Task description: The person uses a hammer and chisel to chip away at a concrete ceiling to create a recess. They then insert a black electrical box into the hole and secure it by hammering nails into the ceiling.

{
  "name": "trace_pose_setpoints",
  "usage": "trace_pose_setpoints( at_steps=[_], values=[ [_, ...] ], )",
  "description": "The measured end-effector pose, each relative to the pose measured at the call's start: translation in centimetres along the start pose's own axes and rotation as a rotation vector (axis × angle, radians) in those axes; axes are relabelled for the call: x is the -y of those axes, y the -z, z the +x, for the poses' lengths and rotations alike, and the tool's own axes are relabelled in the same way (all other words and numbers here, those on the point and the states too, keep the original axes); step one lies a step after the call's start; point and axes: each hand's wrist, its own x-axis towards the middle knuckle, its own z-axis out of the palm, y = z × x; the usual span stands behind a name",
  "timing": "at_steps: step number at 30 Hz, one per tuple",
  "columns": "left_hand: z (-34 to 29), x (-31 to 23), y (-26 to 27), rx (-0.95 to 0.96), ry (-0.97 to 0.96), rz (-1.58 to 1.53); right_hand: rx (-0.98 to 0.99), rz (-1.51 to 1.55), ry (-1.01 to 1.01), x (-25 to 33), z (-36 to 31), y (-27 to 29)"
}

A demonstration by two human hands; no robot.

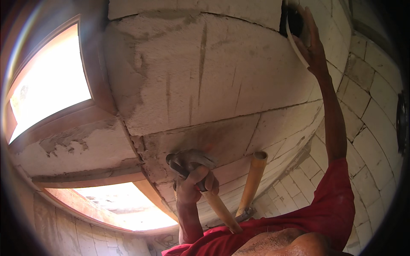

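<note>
My left hand (197, 184) is closed around a claw hammer just below its grey metal head (190, 162). A pale wooden shaft (222, 211) runs down from under that hand towards my red shirt and lines up with the hammer. Stretched up to the far right, my right hand (315, 53) curls round a dark object with a pale curved edge (295, 42). That object sits against a dark gap (283, 20) in the block wall (239, 77); its kind is hard to make out in the shadow.
A hollow bamboo pole (253, 183) stands between my arms, close to my chest. To the left are a bright window opening with a wooden frame (96, 81) and a second framed opening (141, 187). A side wall of pale blocks (367, 141) rises on the right.
</note>
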Motion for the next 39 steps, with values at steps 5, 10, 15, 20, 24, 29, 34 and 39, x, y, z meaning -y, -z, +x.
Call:
trace_pose_setpoints(
  at_steps=[5, 10, 15, 20, 24, 29, 34, 39],
  values=[
    [0.2, 0.1, -0.5, -0.046, -0.031, 0.015, -0.052, -0.021, 0.065, 1.3, 0.1, -0.9],
    [0.6, 0.3, -0.3, 0.037, -0.118, 0.070, -0.076, 0.262, 0.178, 1.7, 1.0, -0.3],
    [0.0, 0.3, -0.9, 0.048, -0.145, -0.031, -0.194, 0.038, 0.146, -0.7, -2.2, 2.7],
    [-0.8, 1.6, -0.4, 0.035, -0.154, -0.040, -0.286, 0.098, -0.627, 8.7, -15.0, 4.3],
    [-1.8, 2.7, -4.1, 0.034, -0.054, 0.247, 0.067, 0.285, -0.953, 18.1, -32.0, 2.1],
    [-0.2, 5.7, -4.6, -0.235, 0.034, 0.574, 0.668, 0.639, -1.305, 27.0, -48.4, -2.0],
    [-1.5, 8.4, -1.7, -0.255, 0.200, 0.999, 0.478, 0.892, -1.676, 29.7, -48.2, -5.4],
    [-3.5, 10.5, 6.5, -0.061, 0.910, 0.861, 0.477, 0.952, -1.510, 29.7, -52.4, -9.0]
  ],
)
